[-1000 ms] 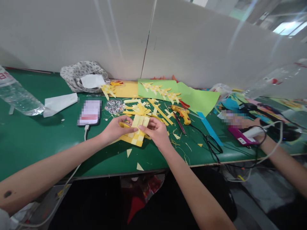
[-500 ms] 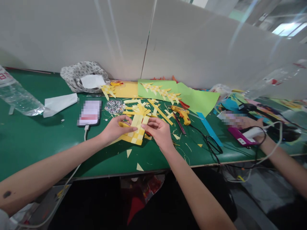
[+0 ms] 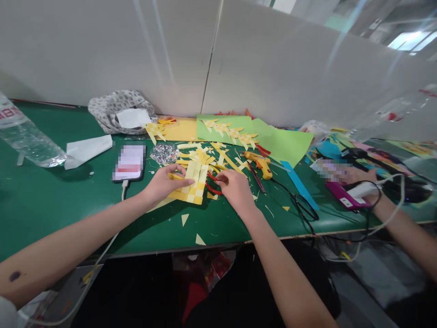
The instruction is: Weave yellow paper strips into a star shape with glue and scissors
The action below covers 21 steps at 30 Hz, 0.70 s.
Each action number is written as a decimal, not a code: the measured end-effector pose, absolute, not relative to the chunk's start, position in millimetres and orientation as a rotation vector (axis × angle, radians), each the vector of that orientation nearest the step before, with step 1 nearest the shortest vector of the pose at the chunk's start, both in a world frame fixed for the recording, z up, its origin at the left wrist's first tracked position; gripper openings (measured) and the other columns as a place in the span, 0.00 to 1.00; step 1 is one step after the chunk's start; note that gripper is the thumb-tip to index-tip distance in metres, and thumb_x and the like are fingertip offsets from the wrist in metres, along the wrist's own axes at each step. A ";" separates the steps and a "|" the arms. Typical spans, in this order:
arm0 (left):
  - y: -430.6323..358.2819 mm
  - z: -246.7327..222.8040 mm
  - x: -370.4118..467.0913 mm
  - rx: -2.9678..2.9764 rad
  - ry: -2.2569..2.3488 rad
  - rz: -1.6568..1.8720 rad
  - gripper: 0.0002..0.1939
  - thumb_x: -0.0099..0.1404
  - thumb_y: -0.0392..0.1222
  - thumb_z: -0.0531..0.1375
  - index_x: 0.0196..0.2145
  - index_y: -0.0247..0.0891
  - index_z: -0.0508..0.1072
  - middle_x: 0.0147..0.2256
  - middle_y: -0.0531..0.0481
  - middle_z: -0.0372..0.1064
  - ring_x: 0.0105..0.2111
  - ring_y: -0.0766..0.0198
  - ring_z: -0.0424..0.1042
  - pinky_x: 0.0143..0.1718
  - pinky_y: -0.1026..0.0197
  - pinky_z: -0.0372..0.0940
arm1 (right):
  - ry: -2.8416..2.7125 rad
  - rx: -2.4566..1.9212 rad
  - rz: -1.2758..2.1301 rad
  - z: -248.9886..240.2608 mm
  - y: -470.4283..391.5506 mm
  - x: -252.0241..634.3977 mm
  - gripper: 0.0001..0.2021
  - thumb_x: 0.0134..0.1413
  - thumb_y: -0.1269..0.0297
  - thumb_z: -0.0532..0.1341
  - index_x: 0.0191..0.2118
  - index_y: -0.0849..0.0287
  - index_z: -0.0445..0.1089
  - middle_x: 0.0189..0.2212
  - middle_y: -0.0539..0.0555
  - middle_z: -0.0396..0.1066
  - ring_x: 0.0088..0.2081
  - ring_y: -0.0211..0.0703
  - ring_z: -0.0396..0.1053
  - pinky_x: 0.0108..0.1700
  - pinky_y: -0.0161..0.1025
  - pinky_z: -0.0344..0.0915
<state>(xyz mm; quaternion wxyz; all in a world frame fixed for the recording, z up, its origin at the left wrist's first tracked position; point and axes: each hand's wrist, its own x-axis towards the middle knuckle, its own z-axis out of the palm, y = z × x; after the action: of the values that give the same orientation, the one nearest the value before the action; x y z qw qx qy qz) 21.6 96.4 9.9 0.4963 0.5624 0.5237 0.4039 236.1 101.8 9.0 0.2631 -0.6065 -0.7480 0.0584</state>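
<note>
A yellow woven paper piece (image 3: 193, 186) with loose strips at its top is pinched at its left side between the thumb and fingers of my left hand (image 3: 168, 183). Just to its right, my right hand (image 3: 232, 187) has its fingers closed on the red handles of scissors (image 3: 212, 184); the blades are hidden behind the paper. Cut yellow paper strips (image 3: 223, 157) lie behind both hands on the green table (image 3: 136, 228).
A phone (image 3: 129, 161) on a cable and a water bottle (image 3: 29, 134) are at left. A yellow glue gun (image 3: 260, 165), a dark red pen-like tool (image 3: 256, 176) and a blue strip (image 3: 300, 184) lie at right. Another person's hand (image 3: 358, 175) is near a magenta power strip (image 3: 344, 196).
My right hand has let go of the woven paper, moved slightly right and closed on the red scissor handles. My left hand still holds the paper.
</note>
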 end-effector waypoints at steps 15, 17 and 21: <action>95.5 12.2 21.6 1.363 1.233 0.990 0.18 0.44 0.48 0.67 0.28 0.40 0.64 0.25 0.54 0.64 0.21 0.70 0.62 0.21 0.66 0.55 | -1.492 -1.339 1.045 19.8 81.1 209.4 0.22 0.36 0.56 0.67 0.40 0.57 0.66 0.28 0.52 0.74 0.32 0.44 0.72 0.38 0.43 0.68; 95.3 13.2 21.7 1.362 1.248 0.998 0.18 0.44 0.49 0.67 0.27 0.39 0.64 0.24 0.55 0.63 0.20 0.71 0.62 0.21 0.67 0.55 | -1.462 -1.299 1.118 16.7 82.3 208.8 0.23 0.34 0.57 0.68 0.40 0.57 0.66 0.28 0.52 0.74 0.32 0.43 0.72 0.38 0.43 0.68; 94.1 14.2 21.8 1.360 1.244 0.978 0.19 0.44 0.50 0.67 0.28 0.39 0.64 0.24 0.56 0.63 0.21 0.71 0.62 0.21 0.67 0.55 | -1.381 -1.255 1.172 13.9 85.3 207.7 0.24 0.33 0.60 0.69 0.41 0.58 0.64 0.27 0.51 0.74 0.31 0.42 0.73 0.39 0.42 0.69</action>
<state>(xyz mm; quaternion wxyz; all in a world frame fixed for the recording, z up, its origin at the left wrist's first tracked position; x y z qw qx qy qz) 21.8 94.1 14.2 0.5033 0.5631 0.5153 0.4051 207.7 85.3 13.9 0.4519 -0.5081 -0.5591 0.4744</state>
